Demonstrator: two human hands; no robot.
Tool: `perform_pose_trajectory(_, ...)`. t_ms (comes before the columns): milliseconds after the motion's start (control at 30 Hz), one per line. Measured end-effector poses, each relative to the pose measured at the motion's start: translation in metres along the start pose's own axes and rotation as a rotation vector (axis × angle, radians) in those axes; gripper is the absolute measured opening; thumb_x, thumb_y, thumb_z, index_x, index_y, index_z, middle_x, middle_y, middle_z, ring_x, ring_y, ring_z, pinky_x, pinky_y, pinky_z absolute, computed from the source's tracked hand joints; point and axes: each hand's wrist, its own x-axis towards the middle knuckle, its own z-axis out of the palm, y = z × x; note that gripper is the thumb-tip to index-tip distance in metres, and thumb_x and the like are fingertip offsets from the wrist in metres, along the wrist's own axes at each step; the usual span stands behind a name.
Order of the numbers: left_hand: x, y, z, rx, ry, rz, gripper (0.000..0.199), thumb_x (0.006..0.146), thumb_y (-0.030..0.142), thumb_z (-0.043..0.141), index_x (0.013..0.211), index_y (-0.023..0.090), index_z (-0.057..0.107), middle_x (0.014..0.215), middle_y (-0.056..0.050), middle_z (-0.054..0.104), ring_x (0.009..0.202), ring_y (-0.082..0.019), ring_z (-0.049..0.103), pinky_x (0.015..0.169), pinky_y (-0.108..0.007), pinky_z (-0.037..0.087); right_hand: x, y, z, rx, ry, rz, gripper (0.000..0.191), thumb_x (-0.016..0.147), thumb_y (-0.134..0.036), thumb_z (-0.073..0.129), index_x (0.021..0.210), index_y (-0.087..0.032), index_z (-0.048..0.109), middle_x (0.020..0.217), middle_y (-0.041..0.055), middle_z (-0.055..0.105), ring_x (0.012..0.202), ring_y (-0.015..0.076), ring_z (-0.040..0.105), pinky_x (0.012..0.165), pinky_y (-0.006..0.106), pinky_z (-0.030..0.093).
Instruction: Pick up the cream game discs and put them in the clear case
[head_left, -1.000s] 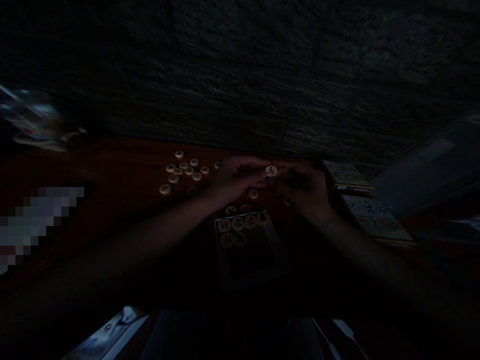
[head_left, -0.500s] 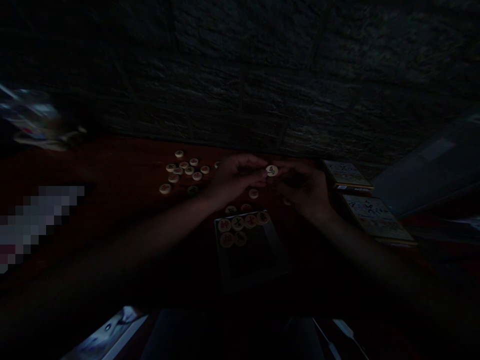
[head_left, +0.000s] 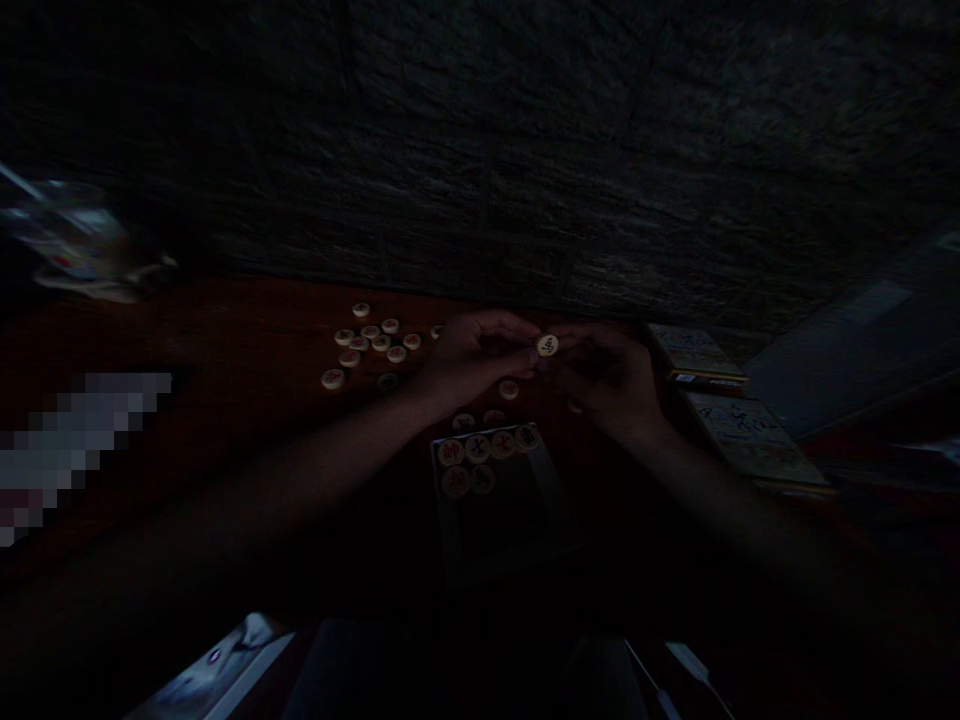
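Note:
A round xiangqi piece (head_left: 547, 345) with a black character faces up between my two hands. The thumb and fingers of my left hand (head_left: 480, 350) are closed on its left edge. My right hand (head_left: 611, 370) has its fingertips pinched at the right edge; its lower fingers are in deep shadow. Just nearer to me is a shallow square box (head_left: 441, 530), holding a row of pieces along its far side and two more below, with red or black characters. A loose red-marked piece (head_left: 508, 389) lies under my hands, and others rest by the box's far edge.
Several loose pieces (head_left: 381, 342) are scattered on the dark reddish table (head_left: 247, 330) to the left. Two flat printed boxes (head_left: 750, 435) lie at the right. A clear plastic container (head_left: 75, 235) stands far left. A stone-like wall (head_left: 480, 200) rises behind the table.
The held piece has turned between my fingers, so its black character now sits at a different angle. Both hands stay nearly in place. The view has shifted slightly.

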Motion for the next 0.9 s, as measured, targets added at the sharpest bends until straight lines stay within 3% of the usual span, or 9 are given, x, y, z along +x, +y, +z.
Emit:
perform_pose_trajectory(200, 0.0017, 0.003, 0.0, -0.094, 0.025, -0.048, 0.012, 0.08, 0.02, 0.075, 0.092, 0.016, 0.077, 0.087, -0.005, 0.079, 0.078, -0.017, 0.077, 0.075, -0.032, 0.065, 0.0004, 0.0012, -0.0006, -0.031, -0.002, -0.01, 0.033, 0.077, -0.038, 0.091, 0.103, -0.024, 0.077, 0.077, 0.0008, 0.073, 0.058, 0.0149, 0.062, 0.052, 0.028, 0.053)
perform_pose_trajectory(433, -0.0017, 0.001, 0.0025, 0.057, -0.002, -0.026, 0.025, 0.08, 0.032, 0.088, 0.096, 0.016, 0.077, 0.087, -0.006, 0.08, 0.074, -0.015, 0.075, 0.069, -0.027, 0.061, -0.0012, 0.0015, -0.0008, -0.086, -0.024, -0.082, 0.031, 0.077, -0.03, 0.09, 0.103, -0.024, 0.076, 0.086, 0.0025, 0.077, 0.074, 0.0199, 0.072, 0.063, 0.032, 0.059)
perform_pose_trajectory(667, -0.0021, -0.0057, -0.0008, 0.197, -0.046, 0.062, 0.032, 0.082, 0.044, 0.087, 0.099, 0.018, 0.08, 0.086, -0.006, 0.08, 0.068, -0.014, 0.072, 0.061, -0.023, 0.055, -0.0032, 0.0042, -0.0039, -0.235, -0.038, -0.22, 0.024, 0.084, -0.029, 0.082, 0.106, -0.023, 0.076, 0.089, 0.0029, 0.077, 0.078, 0.0185, 0.072, 0.07, 0.032, 0.058)
perform_pose_trajectory(900, -0.0036, -0.0027, 0.0017, 0.33, -0.025, 0.101, 0.03, 0.08, 0.039, 0.087, 0.093, 0.015, 0.077, 0.083, -0.004, 0.078, 0.065, -0.011, 0.067, 0.057, -0.02, 0.05, -0.0042, 0.003, -0.0076, -0.428, -0.065, -0.348, 0.023, 0.085, -0.018, 0.075, 0.107, -0.022, 0.076, 0.088, 0.0016, 0.075, 0.076, 0.0174, 0.071, 0.068, 0.029, 0.054)
